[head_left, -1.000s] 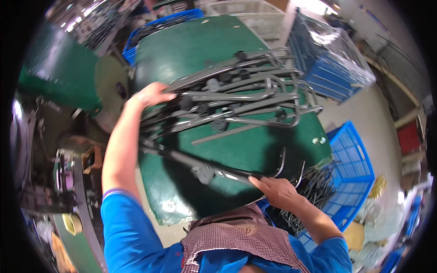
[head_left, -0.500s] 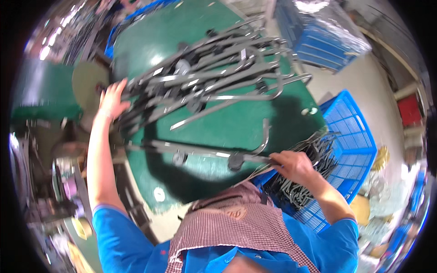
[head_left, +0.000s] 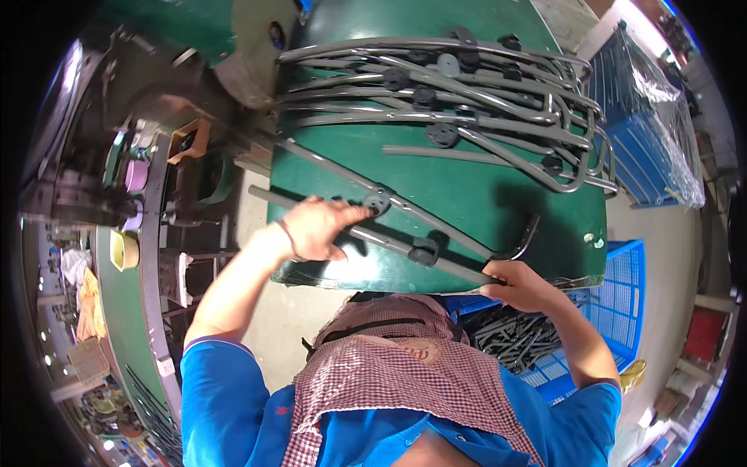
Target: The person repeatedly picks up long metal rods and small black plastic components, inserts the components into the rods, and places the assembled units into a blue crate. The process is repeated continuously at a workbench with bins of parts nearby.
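A long grey metal tube [head_left: 405, 249] with a hooked end and black fittings lies across the near part of a green table [head_left: 475, 194]. My left hand [head_left: 315, 227] grips it toward its left end, next to a round black fitting. My right hand [head_left: 517, 284] is closed on the same tube near its curved right end, at the table's front edge. A second thin grey tube runs diagonally just behind it. Farther back on the table rests a pile of several similar bent grey tubes [head_left: 459, 101].
A blue crate [head_left: 615, 311] with dark metal parts stands at lower right under the table edge. Another blue crate wrapped in plastic [head_left: 650, 132] is at the right. A green machine with dark parts [head_left: 179, 171] stands to the left.
My left hand has come off the tube pile and down onto the near tube. The view has shifted so the table sits higher and closer. My right hand stays on the tube's right end.
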A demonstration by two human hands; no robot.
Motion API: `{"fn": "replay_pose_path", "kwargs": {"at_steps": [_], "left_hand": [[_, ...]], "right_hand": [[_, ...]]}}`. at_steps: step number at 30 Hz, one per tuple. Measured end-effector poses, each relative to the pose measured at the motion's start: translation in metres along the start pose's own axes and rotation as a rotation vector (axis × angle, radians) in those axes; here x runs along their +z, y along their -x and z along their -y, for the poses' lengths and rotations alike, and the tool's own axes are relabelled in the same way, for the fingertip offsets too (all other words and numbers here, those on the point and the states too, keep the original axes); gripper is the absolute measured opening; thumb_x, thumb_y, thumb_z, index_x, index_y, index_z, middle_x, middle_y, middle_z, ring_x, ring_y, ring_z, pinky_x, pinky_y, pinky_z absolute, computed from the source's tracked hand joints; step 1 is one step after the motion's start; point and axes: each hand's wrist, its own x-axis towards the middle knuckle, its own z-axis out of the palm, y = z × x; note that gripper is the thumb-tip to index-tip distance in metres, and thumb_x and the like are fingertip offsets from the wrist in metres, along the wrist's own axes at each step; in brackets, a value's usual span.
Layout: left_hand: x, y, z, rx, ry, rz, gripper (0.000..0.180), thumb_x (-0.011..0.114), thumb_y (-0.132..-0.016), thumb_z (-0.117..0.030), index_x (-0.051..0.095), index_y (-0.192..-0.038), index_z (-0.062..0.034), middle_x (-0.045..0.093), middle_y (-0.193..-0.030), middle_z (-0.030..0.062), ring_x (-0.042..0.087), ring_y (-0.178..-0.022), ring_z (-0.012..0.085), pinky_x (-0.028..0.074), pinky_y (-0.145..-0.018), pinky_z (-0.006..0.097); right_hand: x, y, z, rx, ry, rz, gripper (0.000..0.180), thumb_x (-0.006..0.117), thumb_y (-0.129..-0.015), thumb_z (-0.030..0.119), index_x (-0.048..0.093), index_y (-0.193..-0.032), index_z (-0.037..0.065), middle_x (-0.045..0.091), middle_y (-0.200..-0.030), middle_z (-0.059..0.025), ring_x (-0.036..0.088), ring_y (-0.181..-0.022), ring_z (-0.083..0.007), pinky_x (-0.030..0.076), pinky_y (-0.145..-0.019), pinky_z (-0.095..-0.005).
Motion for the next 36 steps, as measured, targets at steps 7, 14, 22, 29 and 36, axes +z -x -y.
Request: {"fn": "replay_pose_path", "kwargs": {"at_steps": [7,14,22,29,36], "left_hand": [[0.074,0.075,0.032,-0.037,0.03,-0.474,0.029,0.076,-0.08,-0.026,0.065,-0.102,-0.0097,0.067,-0.089,0.008,0.066,-0.087,0.0313,0.051,-0.077,0.042],[0.1,0.252,0.074,-0.209,0.135,-0.56,0.029,0.074,-0.083,-0.029,0.068,-0.102,-0.0082,0.069,-0.09,0.0092,0.067,-0.087,0.0331,0.05,-0.078,0.043],[0.144,0.371,0.059,-0.396,0.233,-0.645,0.033,0.069,-0.089,-0.031,0.065,-0.113,-0.009,0.067,-0.096,0.0092,0.064,-0.093,0.0315,0.045,-0.084,0.04],[0.154,0.429,0.118,-0.495,-0.034,-0.766,0.028,0.075,-0.081,-0.026,0.068,-0.105,-0.0145,0.062,-0.086,0.0021,0.06,-0.086,0.0233,0.041,-0.081,0.038],[0.073,0.448,0.209,-0.471,-0.28,-0.893,0.035,0.071,-0.084,-0.033,0.068,-0.113,-0.0133,0.058,-0.091,0.0045,0.056,-0.09,0.0265,0.039,-0.096,0.044]], "right_hand": [[0.01,-0.04,0.052,-0.221,0.526,-0.544,0.051,0.079,-0.077,0.014,0.061,-0.123,0.004,0.056,-0.137,-0.0177,0.054,-0.127,-0.0354,0.045,-0.106,-0.0426],[0.125,-0.082,0.16,-0.039,0.452,-0.059,0.035,0.076,-0.082,0.022,0.068,-0.111,0.003,0.071,-0.097,-0.0202,0.068,-0.087,-0.0383,0.054,-0.077,-0.0427],[0.25,-0.15,0.258,-0.696,0.872,-0.541,0.028,0.08,-0.077,0.021,0.066,-0.097,0.007,0.064,-0.082,-0.0114,0.065,-0.076,-0.0342,0.052,-0.066,-0.0443],[0.258,-0.203,0.295,-0.506,0.666,0.05,0.034,0.071,-0.088,0.024,0.065,-0.114,0.004,0.07,-0.099,-0.0183,0.068,-0.094,-0.0392,0.054,-0.079,-0.0464],[0.268,-0.285,0.331,-0.775,0.734,-0.405,0.039,0.074,-0.086,0.023,0.064,-0.122,0.012,0.062,-0.08,-0.0104,0.063,-0.066,-0.0341,0.051,-0.056,-0.0436]]}}
